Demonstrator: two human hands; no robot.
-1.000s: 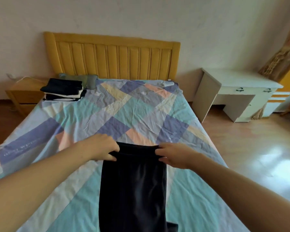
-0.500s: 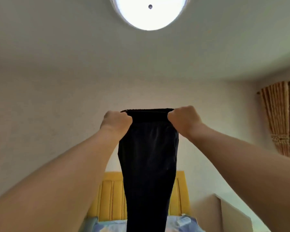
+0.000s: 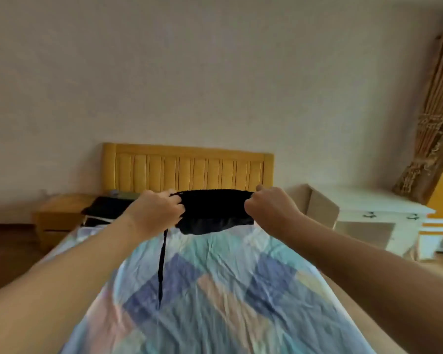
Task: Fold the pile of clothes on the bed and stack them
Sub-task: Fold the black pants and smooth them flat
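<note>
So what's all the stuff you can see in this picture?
black garment: one, black, held up over the far end of the bed, a cord hanging from its left side
folded clothes: one stack, mostly black, far left corner of the bed
bed: one, pastel patchwork sheet, centre
headboard: one, yellow, against the wall
nightstand: one, wooden, left of the bed
desk: one, white, right of the bed
curtain: one, brown-gold, far right
left hand: one, grips the garment's left end
right hand: one, grips its right end

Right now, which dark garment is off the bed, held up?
The black trousers, gripped by left hand and right hand; the other dark clothes lie in the folded stack by the headboard.
</note>
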